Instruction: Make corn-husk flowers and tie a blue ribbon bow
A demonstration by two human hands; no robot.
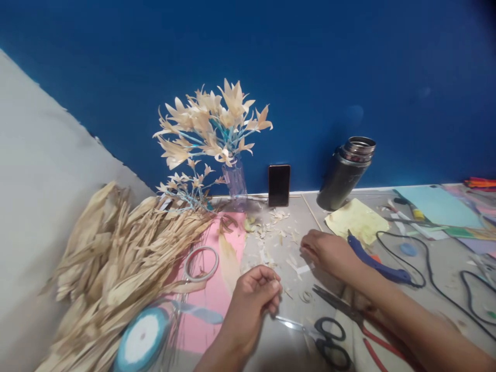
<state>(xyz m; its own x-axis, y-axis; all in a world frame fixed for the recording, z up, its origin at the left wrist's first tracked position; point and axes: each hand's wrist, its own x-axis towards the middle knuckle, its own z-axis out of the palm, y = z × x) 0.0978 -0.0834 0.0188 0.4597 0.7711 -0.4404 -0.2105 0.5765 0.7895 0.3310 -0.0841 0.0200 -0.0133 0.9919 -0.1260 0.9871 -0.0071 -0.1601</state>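
My left hand (258,292) is closed in a pinch above the table, thumb against fingers; whatever it holds is too small to make out. Below it lie black-handled scissors (296,325). My right hand (325,253) reaches down to the tabletop among pale husk scraps (277,235), its fingers curled together and their tips partly hidden. Under the right forearm are red-handled pliers (349,310). A blue glue gun (377,261) with a black cord rests to the right. On the pink sheet (201,330) sit a roll of tape (201,263) and a husk piece (229,261).
Dried corn husks (116,258) pile up at left, beside a blue ribbon spool (142,338). Husk flowers (211,121) stand in a clear vase (235,183). A phone (279,186) leans on the blue wall near a dark flask (344,173). Yellow paper (354,219) lies in front.
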